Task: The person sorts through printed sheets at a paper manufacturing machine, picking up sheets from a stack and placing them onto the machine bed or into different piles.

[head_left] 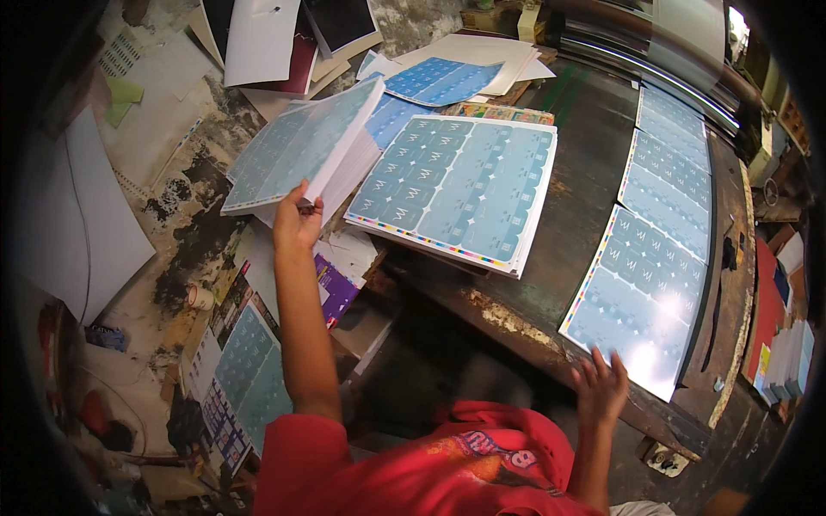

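Observation:
My left hand (298, 222) pinches the near corner of a blue-green printed sheet (301, 150), which tilts up on the left-hand stack. White paper edges (348, 175) show beneath it; how many sheets are between the fingers is hidden. Right of that, a second stack of printed sheets (456, 185) lies at the table's left side, with a strip of colour patches along its near edge. My right hand (600, 385) is open, fingers spread, beside the near edge of a glossy printed sheet (641, 292). Further printed sheets (667, 176) continue in a row toward the rollers.
Metal rollers (645, 64) span the far end of the dark table (559, 198). Blue printed sheets (443, 79) and loose covers (262, 43) lie at the far left. A purple printed piece (335, 288) sits below my left wrist. At right stands a paper stack (787, 357).

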Action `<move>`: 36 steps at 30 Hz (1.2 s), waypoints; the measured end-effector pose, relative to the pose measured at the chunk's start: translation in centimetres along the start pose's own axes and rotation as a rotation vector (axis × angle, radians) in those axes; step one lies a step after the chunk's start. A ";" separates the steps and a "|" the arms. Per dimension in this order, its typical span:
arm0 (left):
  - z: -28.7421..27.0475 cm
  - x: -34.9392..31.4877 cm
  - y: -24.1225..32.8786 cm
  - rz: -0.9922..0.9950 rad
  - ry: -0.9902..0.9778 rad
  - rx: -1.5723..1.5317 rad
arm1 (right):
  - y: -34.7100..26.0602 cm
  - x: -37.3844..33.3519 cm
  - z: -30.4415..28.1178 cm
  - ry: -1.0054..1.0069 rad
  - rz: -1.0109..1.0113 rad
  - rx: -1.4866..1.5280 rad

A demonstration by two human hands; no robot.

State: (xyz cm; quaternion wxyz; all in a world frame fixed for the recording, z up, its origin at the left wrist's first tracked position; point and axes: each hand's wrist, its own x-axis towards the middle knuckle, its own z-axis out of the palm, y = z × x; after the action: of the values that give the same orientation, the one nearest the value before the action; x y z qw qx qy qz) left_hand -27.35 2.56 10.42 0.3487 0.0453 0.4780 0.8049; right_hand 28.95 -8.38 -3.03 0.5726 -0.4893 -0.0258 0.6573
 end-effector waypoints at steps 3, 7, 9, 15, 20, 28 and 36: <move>1.7 -5.0 -2.0 0.019 0.027 0.008 | 0.7 -2.5 14.2 -0.700 0.029 -0.256; -0.4 -7.0 -2.3 0.029 -0.035 -0.003 | 9.8 -0.4 32.4 -1.011 0.292 -0.433; -1.8 -7.7 -2.4 -0.024 -0.123 -0.001 | 13.9 0.4 38.2 -1.037 0.458 -0.416; -7.9 -3.7 -0.1 -0.103 -0.221 -0.077 | 18.8 3.2 40.4 -0.914 0.177 -0.438; -11.2 0.5 -1.4 0.178 -0.304 0.127 | 15.6 6.0 38.5 -0.937 -0.043 -0.487; -5.2 -6.2 -15.3 0.065 -0.428 -0.048 | 5.0 9.8 25.3 -0.863 -0.265 -0.540; -2.9 -5.4 -21.2 -0.056 -0.357 0.100 | 3.8 14.0 22.1 -0.578 -0.089 -0.641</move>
State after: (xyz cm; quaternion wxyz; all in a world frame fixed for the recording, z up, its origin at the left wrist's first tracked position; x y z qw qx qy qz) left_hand -13.45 3.50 -6.67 0.4475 0.1915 0.4489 0.7494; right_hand 13.25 12.82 -2.36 0.3889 -0.4365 -0.4090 0.7007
